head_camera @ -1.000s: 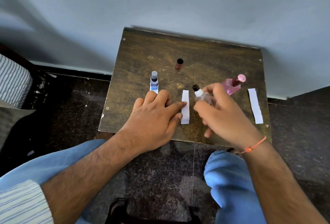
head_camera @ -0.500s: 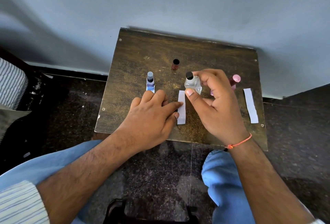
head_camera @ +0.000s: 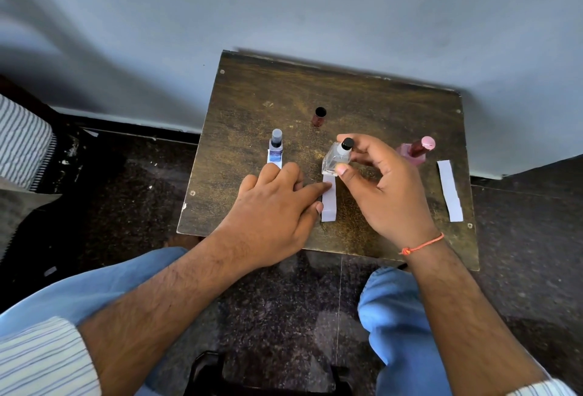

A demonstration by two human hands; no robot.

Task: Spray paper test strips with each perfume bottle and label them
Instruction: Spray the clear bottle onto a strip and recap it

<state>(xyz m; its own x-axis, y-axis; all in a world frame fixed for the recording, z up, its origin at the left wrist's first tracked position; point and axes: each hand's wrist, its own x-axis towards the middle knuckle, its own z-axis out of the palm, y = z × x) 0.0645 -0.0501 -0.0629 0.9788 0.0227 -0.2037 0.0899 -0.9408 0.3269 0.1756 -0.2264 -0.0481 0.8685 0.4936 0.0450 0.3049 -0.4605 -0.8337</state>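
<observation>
My right hand has its grip closed around the clear square perfume bottle, thumb on its near corner and fingers curled behind the neck, just under the black spray cap. The bottle tilts a little and sits at the far end of the middle paper strip, though I cannot tell whether its base touches the table or the paper. My left hand lies flat, palm down, holding nothing; its index fingertip presses on the left edge of that strip and the thumb tip rests just beside it lower down. Far of my left fingers stands the blue-labelled bottle with a grey cap, on the end of another strip that my hand mostly hides. A small dark red cap stands alone farther back. To the right, the pink bottle leans, and a third strip lies near the table's right edge.
</observation>
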